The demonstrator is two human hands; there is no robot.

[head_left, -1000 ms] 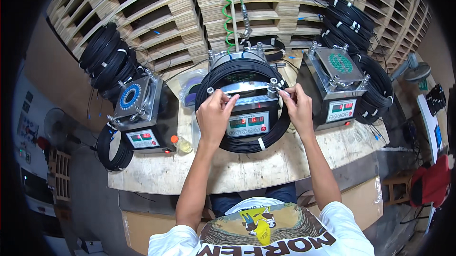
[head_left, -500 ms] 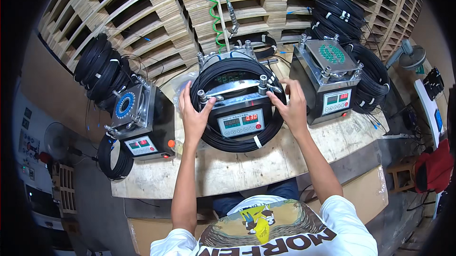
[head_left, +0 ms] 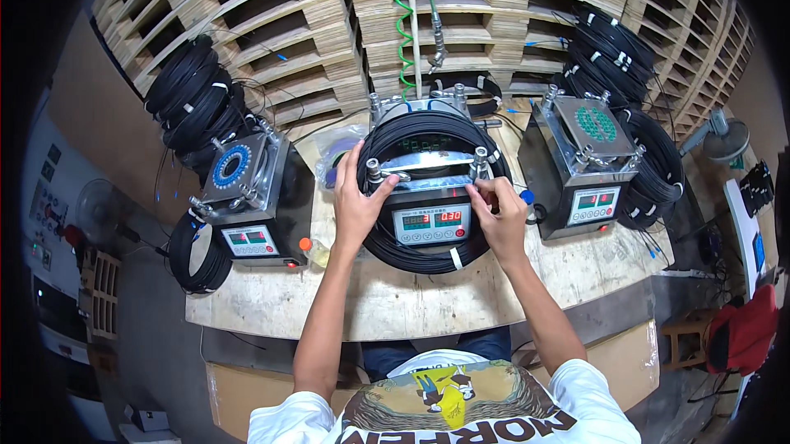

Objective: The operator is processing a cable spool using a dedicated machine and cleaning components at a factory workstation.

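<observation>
A large coil of black cable (head_left: 395,256) hangs around the front of the middle polishing-type machine (head_left: 411,197), which has a lit display panel and metal clamp posts. My left hand (head_left: 356,207) lies against the coil's left side, fingers stretched along its outer edge and thumb reaching the lever by the left clamp post (head_left: 374,171). On the other side, my right hand (head_left: 502,215) is closed, its thumb and fingers bent together just below the right clamp post (head_left: 480,162). What those fingertips hold, if anything, is hidden.
Similar machines stand at left (head_left: 247,201) and right (head_left: 583,168), with stacked cable coils (head_left: 193,98) nearby. A bottle with an orange cap (head_left: 305,243) and a blue cap (head_left: 527,196) are on the wooden table (head_left: 271,304). A green spiral hose (head_left: 403,24) hangs before wooden pallets (head_left: 485,49).
My right hand has gone from spread fingers at the coil's side to bent fingers closer to the clamp post. My left hand stays at the coil. The view has shifted slightly.
</observation>
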